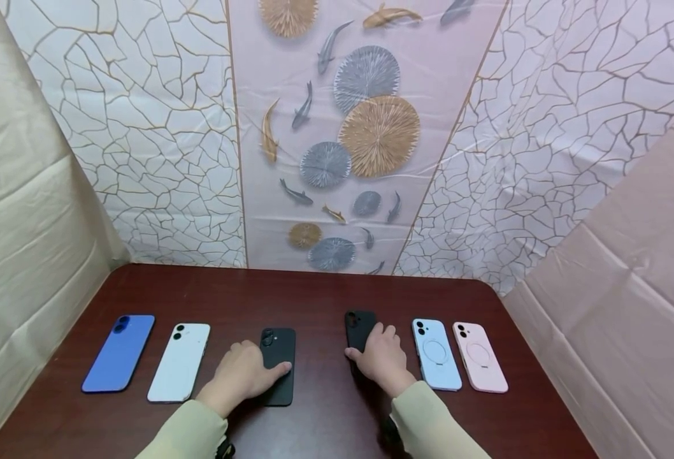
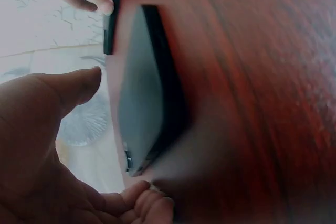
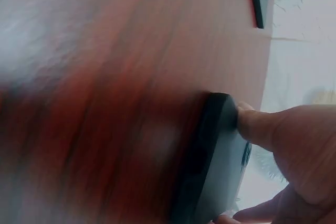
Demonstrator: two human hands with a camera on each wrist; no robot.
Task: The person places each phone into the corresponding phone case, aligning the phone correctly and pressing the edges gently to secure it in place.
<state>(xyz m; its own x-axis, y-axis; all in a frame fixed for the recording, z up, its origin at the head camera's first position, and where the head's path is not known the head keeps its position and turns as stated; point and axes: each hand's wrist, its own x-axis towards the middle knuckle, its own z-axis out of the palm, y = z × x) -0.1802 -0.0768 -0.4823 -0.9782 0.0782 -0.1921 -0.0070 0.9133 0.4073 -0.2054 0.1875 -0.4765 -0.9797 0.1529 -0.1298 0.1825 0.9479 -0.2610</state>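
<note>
A black phone (image 1: 282,382) lies camera-side up left of the table's middle, seen edge-on in the left wrist view. Over it hovers my left hand (image 1: 242,371), thumb spread across the phone. In the left wrist view the thumb (image 2: 84,85) stands apart from the phone (image 2: 142,98), and the fingers curl loosely past its camera end. To the right, my right hand (image 1: 383,357) grips a black phone case (image 1: 360,328) by its sides. The right wrist view shows its thumb (image 3: 254,124) against one edge of the case (image 3: 220,177); its other fingers are partly hidden.
A blue phone (image 1: 120,354) and a white phone (image 1: 180,363) lie at the left of the dark red table (image 1: 320,433). A light blue case (image 1: 437,354) and a pink case (image 1: 480,357) lie at the right. Patterned cloth (image 1: 325,210) hangs behind the table.
</note>
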